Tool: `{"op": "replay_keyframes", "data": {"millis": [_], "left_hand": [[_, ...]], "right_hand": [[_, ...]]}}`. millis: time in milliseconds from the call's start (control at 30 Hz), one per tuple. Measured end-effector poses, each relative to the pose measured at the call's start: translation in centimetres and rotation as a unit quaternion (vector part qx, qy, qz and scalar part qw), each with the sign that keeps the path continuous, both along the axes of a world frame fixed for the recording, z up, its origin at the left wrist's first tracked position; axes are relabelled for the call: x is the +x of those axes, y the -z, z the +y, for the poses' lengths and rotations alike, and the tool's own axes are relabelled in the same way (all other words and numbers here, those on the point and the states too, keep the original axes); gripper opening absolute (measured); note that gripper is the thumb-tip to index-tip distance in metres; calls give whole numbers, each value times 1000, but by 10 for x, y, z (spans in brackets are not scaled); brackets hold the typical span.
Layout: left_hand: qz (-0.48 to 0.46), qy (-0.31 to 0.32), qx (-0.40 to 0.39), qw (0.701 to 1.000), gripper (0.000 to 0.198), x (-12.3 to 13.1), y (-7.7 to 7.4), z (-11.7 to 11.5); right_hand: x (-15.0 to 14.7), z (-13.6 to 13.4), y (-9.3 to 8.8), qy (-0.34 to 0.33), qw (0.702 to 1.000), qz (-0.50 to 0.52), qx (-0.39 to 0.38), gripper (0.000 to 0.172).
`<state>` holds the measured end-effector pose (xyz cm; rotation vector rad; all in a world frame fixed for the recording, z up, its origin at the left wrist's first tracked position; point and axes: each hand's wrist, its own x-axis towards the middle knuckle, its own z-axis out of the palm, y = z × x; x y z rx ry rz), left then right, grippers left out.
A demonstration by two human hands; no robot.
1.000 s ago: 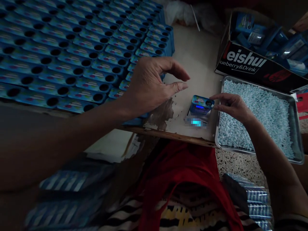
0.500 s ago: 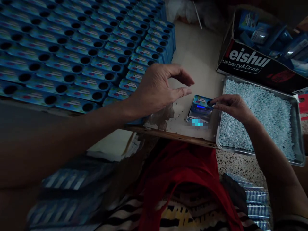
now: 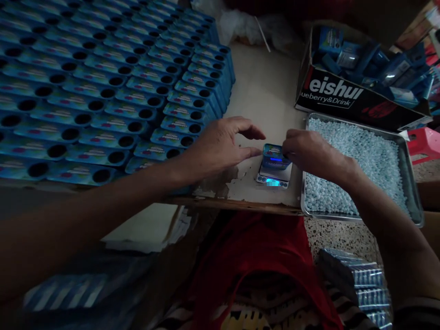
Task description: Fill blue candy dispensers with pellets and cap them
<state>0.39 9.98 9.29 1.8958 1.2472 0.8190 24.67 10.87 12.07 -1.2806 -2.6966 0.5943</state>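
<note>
A small blue candy container (image 3: 274,151) stands on a small digital scale (image 3: 282,176) whose display glows blue. To its left my left hand (image 3: 225,141) reaches in, thumb and fingers apart, with nothing between them; the fingertips end close beside the container. My right hand (image 3: 305,145) is at the container's right end, fingers pinched together over it and covering its opening. What they hold, if anything, is hidden. Close on the right is a metal tray (image 3: 304,192) of small pale-blue candies (image 3: 357,169).
Rows of blue containers (image 3: 113,103) with round dark holes fill the table's left side. Behind the tray stands a black cardboard box (image 3: 343,98) of blue packages. A red plastic object (image 3: 424,144) lies at the right. Wrapped packs (image 3: 371,279) are stacked below the table (image 3: 264,78).
The view has shifted slightly. My right hand has moved in over the container's right end from beside it. My left hand has come lower and closer to the container, still apart-fingered.
</note>
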Motion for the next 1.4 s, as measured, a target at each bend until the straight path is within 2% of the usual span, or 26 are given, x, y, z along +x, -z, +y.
{"op": "replay_keyframes", "data": {"millis": [133,267,333,400,467,533,600,700,833,900,967,1133,1267,1400], "left_hand": [[8,15,3,1000,28,-2,3,3],[3,29,8,1000,33,-4,3,6],[23,31,14,999,35,-5,1,7],[42,24,14,999,37,-7,-2,8],[48,18,7,999,36,-7,-3,10],[46,13,-1,999,32,-5,-3,12],[45,15,-6,999,29,0,-3,13],[41,26,-2,999,28,10,-4,15],[13,37,-21,999,28,16,-7,18],[5,34,-37,999,31,14,-7,19],[19,31,-50,998,35,9,-8,18],[103,35,-67,992,43,-3,-14,15],[115,32,-62,991,40,-12,-17,11],[112,18,-61,992,33,-20,-17,7]], "right_hand": [[-13,2,-10,-15,997,-77,12,19],[12,7,-13,34,998,-46,14,19],[38,3,-6,74,996,-37,18,16],[66,-7,10,94,995,-35,7,8],[90,-22,30,81,996,-29,-15,22],[108,-37,50,73,996,-38,-19,20],[122,-49,63,96,994,-47,-8,18],[142,-55,67,172,984,-38,-13,15],[154,-50,53,269,961,30,-62,10],[147,-46,42,282,954,80,-67,10],[128,-41,27,265,955,120,-52,14],[56,-22,-10,119,982,144,-8,12],[11,-9,-15,41,996,77,25,11],[-1,-4,-13,37,998,16,43,13]]}}
